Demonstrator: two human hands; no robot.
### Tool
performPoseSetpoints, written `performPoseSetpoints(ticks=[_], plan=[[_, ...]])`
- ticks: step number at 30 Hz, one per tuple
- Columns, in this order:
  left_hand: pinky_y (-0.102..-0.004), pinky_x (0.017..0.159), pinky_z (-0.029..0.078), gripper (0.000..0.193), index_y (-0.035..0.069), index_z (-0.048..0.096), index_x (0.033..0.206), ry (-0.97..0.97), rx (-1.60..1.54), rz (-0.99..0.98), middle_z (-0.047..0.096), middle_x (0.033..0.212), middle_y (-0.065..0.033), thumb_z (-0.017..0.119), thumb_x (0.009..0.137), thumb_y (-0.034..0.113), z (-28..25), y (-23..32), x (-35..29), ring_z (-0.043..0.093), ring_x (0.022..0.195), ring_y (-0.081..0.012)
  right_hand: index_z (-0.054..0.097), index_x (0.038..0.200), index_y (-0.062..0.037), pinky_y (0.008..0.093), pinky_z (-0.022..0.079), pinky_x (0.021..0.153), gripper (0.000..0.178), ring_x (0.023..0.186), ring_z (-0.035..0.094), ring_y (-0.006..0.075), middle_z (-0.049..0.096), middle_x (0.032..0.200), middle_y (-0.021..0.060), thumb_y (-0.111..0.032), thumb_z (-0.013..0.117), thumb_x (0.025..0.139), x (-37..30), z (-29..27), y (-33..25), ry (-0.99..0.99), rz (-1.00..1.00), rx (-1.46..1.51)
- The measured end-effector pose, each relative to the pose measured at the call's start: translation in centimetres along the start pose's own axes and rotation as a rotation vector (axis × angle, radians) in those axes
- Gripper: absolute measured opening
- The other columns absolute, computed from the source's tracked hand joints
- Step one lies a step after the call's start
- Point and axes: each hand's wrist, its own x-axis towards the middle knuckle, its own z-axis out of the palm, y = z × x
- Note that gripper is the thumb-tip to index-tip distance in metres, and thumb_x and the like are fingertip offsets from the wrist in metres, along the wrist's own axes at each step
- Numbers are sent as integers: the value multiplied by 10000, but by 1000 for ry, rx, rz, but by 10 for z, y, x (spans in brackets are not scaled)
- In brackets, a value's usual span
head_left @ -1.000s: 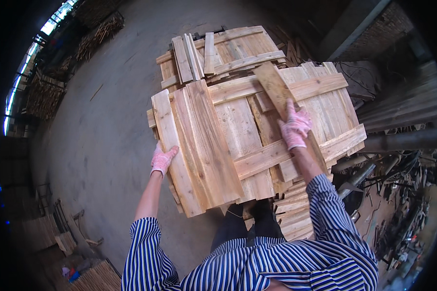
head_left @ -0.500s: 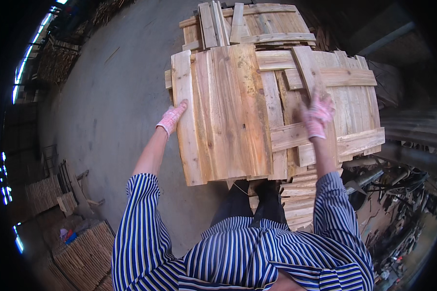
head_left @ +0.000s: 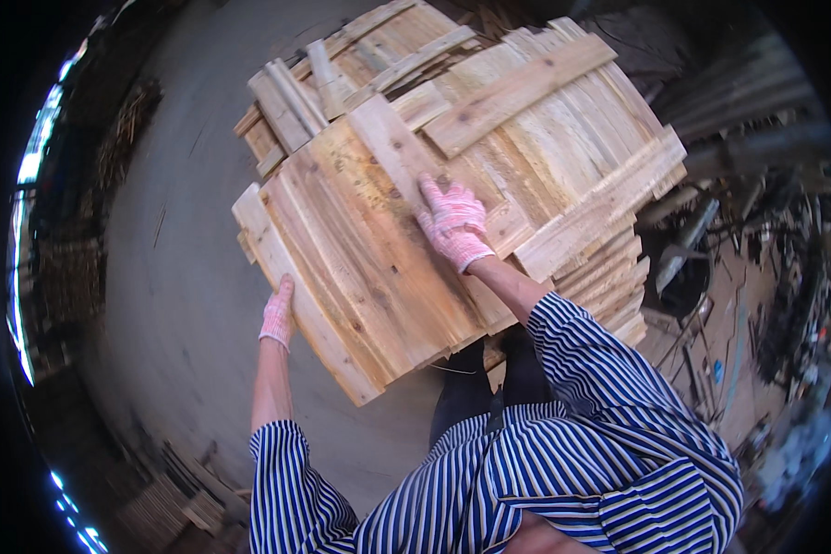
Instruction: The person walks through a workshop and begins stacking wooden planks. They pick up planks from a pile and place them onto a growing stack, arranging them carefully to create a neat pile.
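Both my hands wear pink-and-white knit gloves. My left hand (head_left: 278, 312) grips the outer edge of the leftmost board (head_left: 309, 295), its thumb on top and its other fingers hidden below. Side by side with that board lies a row of wide wooden boards (head_left: 360, 249), some with knots and darker streaks. My right hand (head_left: 452, 222) is closed over a narrower wooden plank (head_left: 388, 143), which lies along the right side of the row. Part of this plank is hidden under the hand.
Right of the row, more boards carry a crosswise batten (head_left: 517, 92) and another batten (head_left: 609, 189) nearer me. A further slatted stack (head_left: 388, 46) stands beyond, with loose slats on it. Stacked wood edges (head_left: 609, 277) show below. Grey floor (head_left: 175, 231) lies left; scrap clutters the right.
My right hand has brought the plank leftward, from over the battened boards to the right side of the row. My left hand stays at the outer board. The whole view has turned.
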Motion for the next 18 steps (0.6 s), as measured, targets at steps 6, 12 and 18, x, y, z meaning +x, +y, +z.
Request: performPoseSetpoints(ticks=[6,12,18], plan=[[-469,1182,368,777,-3,323,1567,-148,1,-8,442,1551,-149,590,1025,486,44,11,-25,455,1400,-305,525,1455,-256,519,474,854,636,1096,593,395,578,1189,219,-297,679,839,-6,4,33,100,17,126],[-443,1214,329,839,-16,299,1576,-82,15,-78,367,1599,-161,573,1015,546,14,-1,-31,395,1437,-310,563,1404,-192,555,479,879,573,1111,579,415,555,1216,255,-365,669,868,-9,20,28,110,6,316],[-456,1126,439,836,-30,385,1528,348,857,-32,438,1544,-215,602,973,557,60,48,-57,508,1330,-336,505,1457,-151,563,444,1043,693,1332,478,481,415,1501,308,-398,719,846,-30,7,43,334,-121,456]])
